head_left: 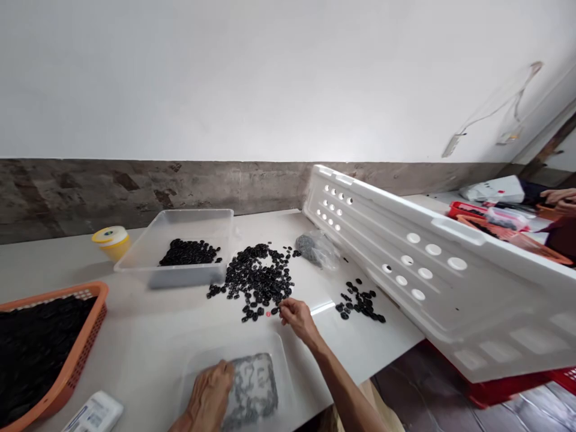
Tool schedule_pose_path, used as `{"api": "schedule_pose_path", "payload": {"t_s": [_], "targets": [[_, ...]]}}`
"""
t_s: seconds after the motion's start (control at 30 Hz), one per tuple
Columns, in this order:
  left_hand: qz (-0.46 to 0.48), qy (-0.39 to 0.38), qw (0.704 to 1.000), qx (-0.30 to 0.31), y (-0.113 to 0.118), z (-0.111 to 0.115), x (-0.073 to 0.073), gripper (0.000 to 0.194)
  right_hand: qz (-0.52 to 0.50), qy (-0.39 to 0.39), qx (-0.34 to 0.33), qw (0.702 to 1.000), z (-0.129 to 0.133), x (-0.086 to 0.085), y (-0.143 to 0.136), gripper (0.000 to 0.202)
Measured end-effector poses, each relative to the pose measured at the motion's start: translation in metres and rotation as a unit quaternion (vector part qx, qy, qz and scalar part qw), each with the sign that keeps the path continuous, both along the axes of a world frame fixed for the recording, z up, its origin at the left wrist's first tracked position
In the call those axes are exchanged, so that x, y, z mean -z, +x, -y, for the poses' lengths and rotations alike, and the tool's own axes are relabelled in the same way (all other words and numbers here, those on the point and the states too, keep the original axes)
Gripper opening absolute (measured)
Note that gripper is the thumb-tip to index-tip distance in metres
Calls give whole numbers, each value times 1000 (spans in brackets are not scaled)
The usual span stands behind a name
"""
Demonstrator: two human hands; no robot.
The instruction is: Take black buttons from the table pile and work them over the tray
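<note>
Dozens of loose black buttons [260,281] lie heaped on the table [148,336], where the right hand [294,316], fingertips pinched narrow at the heap's edge, could scatter them, while the left hand [210,393] rests flat on a clear bag [252,387].

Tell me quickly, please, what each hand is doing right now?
Left hand: resting flat on the clear bag of grey parts, not closed on it.
Right hand: fingertips pinched at the edge of the black buttons; what they hold cannot be told.
</note>
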State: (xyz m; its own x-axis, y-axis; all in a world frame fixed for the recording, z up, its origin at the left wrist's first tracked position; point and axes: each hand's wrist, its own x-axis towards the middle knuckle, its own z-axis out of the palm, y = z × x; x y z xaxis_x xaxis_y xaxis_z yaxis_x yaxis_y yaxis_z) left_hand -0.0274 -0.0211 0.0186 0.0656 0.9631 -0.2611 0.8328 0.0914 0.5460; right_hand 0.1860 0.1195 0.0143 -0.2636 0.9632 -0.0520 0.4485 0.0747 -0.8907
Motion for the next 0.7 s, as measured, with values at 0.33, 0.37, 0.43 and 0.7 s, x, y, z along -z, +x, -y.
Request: {"api": "schedule_pose_path", "payload": {"t_s": [0.33,0.37,0.43,0.7], "targets": [[449,-102,869,-180,-6,6,-21,33,-252,-103,-48,961,83,-59,-9,30],[477,-101,852,-191,-4,8,-25,37,-261,-110,-58,957,92,-60,-15,29],[521,-92,823,-209,1,12,-33,41,-274,-111,-62,953,107,-59,-26,27],[565,-38,790,-235,15,25,-45,39,-324,-118,-26,938,129,-48,-52,28]]}}
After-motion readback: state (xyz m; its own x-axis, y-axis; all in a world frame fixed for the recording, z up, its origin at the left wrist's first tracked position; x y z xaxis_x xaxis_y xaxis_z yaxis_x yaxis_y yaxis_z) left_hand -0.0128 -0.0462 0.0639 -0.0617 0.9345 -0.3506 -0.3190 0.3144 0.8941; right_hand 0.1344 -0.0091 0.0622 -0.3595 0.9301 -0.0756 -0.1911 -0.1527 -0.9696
